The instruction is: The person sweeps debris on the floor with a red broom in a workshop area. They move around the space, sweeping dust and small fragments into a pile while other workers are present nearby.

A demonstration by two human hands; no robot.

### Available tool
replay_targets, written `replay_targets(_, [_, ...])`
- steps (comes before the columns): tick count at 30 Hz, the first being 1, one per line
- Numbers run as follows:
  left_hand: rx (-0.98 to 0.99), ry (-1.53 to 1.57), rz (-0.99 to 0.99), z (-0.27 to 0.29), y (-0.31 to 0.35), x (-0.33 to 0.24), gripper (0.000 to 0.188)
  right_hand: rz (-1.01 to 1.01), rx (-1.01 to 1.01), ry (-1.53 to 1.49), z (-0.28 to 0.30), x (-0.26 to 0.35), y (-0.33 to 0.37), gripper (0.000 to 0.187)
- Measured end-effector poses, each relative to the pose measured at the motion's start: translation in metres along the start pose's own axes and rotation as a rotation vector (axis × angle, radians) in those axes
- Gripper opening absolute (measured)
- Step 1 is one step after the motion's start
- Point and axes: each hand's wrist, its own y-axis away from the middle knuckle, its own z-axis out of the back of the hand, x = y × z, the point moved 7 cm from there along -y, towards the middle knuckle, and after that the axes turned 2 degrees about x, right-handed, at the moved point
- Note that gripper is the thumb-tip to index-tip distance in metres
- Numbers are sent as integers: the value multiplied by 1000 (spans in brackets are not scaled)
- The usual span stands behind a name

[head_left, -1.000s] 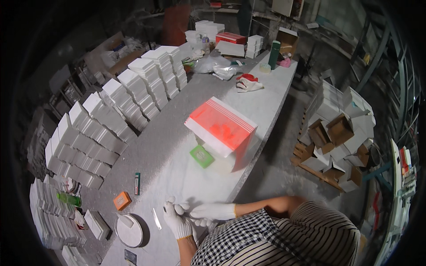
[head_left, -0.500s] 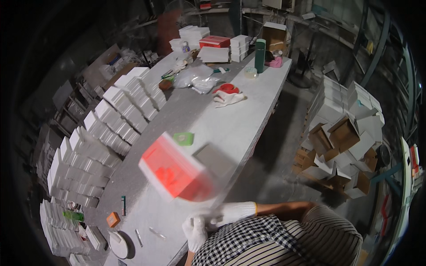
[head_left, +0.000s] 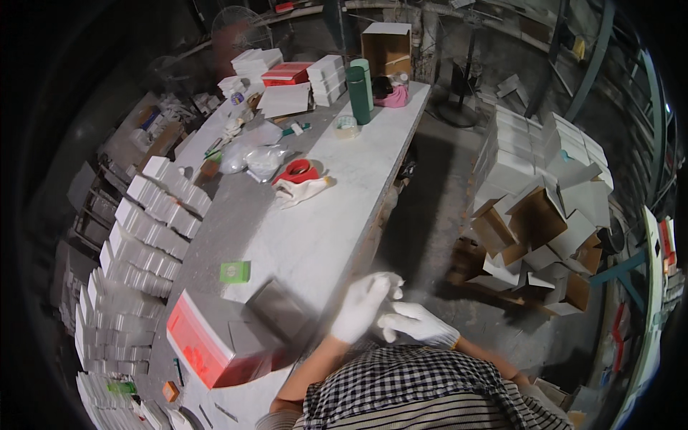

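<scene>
Both my hands wear white gloves and meet just off the table's near edge, above the floor. My left hand (head_left: 362, 305) is raised with its fingers spread, and its fingertips touch my right hand (head_left: 418, 324), which lies flatter and points left. Neither holds anything. The nearest thing is a white box with a red side (head_left: 212, 338), which has grey flaps on top and sits on the white table (head_left: 337, 215) to the left of my hands. A small green box (head_left: 235, 271) lies just beyond it.
Rows of small white boxes (head_left: 147, 229) line the table's left side. Farther along lie a red tape roll on a white glove (head_left: 299, 175), plastic bags (head_left: 258, 154), a green bottle (head_left: 357, 93) and a cardboard box (head_left: 387, 44). Open cartons (head_left: 537, 208) are piled on the floor at right.
My view has swung right and up the table. The red-sided box went from the table's middle to my lower left, and my hands moved from the tabletop to its right edge.
</scene>
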Motion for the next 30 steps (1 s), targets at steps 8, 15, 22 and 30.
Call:
replay_targets(8, [-356,-863,-180,192,-253,-92,43,-44,-520,-264,133,3,-14,26])
replay_targets(15, [-715,-1361,59,423,-417,-89,44,-148,-572,-240,206,13,-86,32])
replay_targets(22, [-833,-1361,394,449,-508,-82,45,-325,-699,-157,253,24,-137,32])
replay_targets(30, [-771,-1231,284,482,-532,-56,51,-395,-604,-102,265,35,-196,34])
